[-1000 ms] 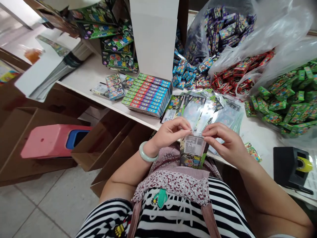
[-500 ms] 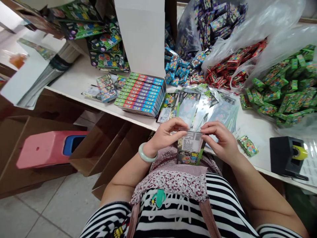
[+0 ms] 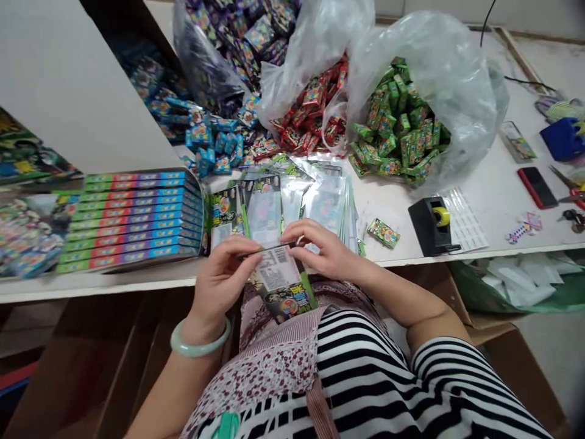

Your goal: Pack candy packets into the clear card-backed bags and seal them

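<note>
Between my hands hangs a printed plastic pouch [image 3: 284, 286], dark with green edging and a white barcode label, tilted over my lap. My left hand [image 3: 227, 274], with a pale bangle at the wrist, pinches its top left corner. The top right corner is pinched by my right hand [image 3: 320, 247]. Behind my fingers, a spread of flat clear-fronted pouches [image 3: 262, 207] lies on the table. To their left stands an open display box [image 3: 137, 216] packed with rows of small striped packs. A single small green box [image 3: 384, 233] lies right of my right hand.
Plastic bags at the back hold purple boxes [image 3: 247, 36], red boxes [image 3: 311, 103] and green boxes [image 3: 402, 128]; blue boxes [image 3: 210, 140] spill beside them. A black tape dispenser [image 3: 427, 227] is near the front edge. Further right lie a phone [image 3: 537, 187] and scissors [image 3: 569, 183].
The view has swung to the right, bringing the phone and scissors into sight. Both hands still pinch the pouch, which now leans more.
</note>
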`<state>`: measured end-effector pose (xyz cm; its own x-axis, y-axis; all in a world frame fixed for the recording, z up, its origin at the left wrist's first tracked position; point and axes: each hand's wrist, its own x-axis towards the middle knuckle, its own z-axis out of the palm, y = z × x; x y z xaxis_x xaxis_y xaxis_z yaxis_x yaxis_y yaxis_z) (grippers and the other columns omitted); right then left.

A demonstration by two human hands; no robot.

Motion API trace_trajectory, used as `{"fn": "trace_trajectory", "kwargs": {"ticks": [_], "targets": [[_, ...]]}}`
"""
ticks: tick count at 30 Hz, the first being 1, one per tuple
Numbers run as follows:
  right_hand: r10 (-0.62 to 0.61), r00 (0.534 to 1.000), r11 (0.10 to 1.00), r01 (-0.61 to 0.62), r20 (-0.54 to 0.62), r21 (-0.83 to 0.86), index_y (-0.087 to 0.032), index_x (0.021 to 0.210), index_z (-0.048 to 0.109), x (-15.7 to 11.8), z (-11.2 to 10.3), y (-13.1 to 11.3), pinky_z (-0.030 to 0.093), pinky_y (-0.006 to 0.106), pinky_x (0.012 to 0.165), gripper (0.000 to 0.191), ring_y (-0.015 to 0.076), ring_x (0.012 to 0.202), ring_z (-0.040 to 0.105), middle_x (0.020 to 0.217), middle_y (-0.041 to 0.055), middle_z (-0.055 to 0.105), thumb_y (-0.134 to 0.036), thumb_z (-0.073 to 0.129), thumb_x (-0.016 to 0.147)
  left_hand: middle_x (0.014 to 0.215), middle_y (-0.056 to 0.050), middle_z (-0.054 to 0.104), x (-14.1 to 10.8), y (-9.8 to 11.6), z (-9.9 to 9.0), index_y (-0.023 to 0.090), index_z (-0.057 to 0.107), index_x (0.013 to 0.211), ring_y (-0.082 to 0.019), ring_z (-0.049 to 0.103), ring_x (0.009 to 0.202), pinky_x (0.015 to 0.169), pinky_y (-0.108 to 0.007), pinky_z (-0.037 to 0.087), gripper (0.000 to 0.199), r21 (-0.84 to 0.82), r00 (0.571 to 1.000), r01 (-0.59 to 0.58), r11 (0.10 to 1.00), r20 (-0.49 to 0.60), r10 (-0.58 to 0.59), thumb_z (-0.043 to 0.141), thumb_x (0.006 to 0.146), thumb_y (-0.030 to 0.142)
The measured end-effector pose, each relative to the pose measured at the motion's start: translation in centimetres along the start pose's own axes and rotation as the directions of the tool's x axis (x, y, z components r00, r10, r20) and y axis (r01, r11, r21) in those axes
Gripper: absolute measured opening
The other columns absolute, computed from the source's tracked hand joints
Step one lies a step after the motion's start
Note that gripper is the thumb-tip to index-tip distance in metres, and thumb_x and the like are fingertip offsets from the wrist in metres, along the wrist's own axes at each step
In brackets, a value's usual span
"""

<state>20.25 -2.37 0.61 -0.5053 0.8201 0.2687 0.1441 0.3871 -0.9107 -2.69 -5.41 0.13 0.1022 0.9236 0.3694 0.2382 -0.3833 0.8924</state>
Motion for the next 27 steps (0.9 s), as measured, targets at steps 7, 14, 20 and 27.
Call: {"fn": "trace_trajectory", "kwargs": {"ticks": [7,14,20,27], "targets": [[0.385,0.748,0.708,-0.616,-0.541,-0.347,-0.017,0.099,0.070,-2.2,-13.0,9.1,0.046,0.037,0.092,0.022,0.0198,0.092,0.061,0.107,0.0100,0.065,-0.029,0.058,0.087,0.085,0.000,0.066,0.2,-0.8,0.2,0.025,0.067,0.090,-0.016,0.063,0.082,0.069,-0.031,0.052,0.008,-0.001,0.997,0.012,1.000,-0.070,-0.012,0.073,0.085,0.025],[0.607,0.618,0.574,-0.776,-0.500,-0.262,-0.017,0.075,0.063,-3.1,-14.7,12.9,0.047,0.032,0.079,0.011,0.0180,0.077,0.059,0.078,0.0049,0.065,-0.027,0.065,0.078,0.088,-0.001,0.066,0.3,-0.6,0.3,0.027,0.068,0.093,-0.017,0.062,0.087,0.075,-0.033,0.052,0.008,-0.015,0.998,0.043,0.999,-0.039,-0.044,0.071,0.087,0.023],[0.673,0.607,0.657,-0.753,-0.423,-0.034,-0.020,0.078,0.050,-3.8,-15.8,9.9,0.053,0.029,0.069,0.025,0.0128,0.071,0.060,0.078,0.0001,0.060,-0.042,0.062,0.081,0.086,-0.001,0.066,0.6,-0.9,0.5,0.025,0.066,0.090,-0.016,0.063,0.085,0.074,-0.031,0.052,0.006,0.000,0.999,0.013,1.000,-0.049,-0.013,0.071,0.087,0.025],[0.180,0.978,0.983,-0.177,0.102,-0.047,-0.021,0.074,0.061,2.0,-8.0,-2.0,0.051,0.033,0.076,0.034,0.0163,0.080,0.060,0.085,0.0042,0.065,-0.052,0.066,0.085,0.081,-0.001,0.061,0.9,-0.1,1.8,0.021,0.060,0.085,-0.013,0.059,0.076,0.067,-0.027,0.049,0.015,0.001,0.999,-0.035,0.999,-0.031,0.035,0.066,0.090,0.034]]}}
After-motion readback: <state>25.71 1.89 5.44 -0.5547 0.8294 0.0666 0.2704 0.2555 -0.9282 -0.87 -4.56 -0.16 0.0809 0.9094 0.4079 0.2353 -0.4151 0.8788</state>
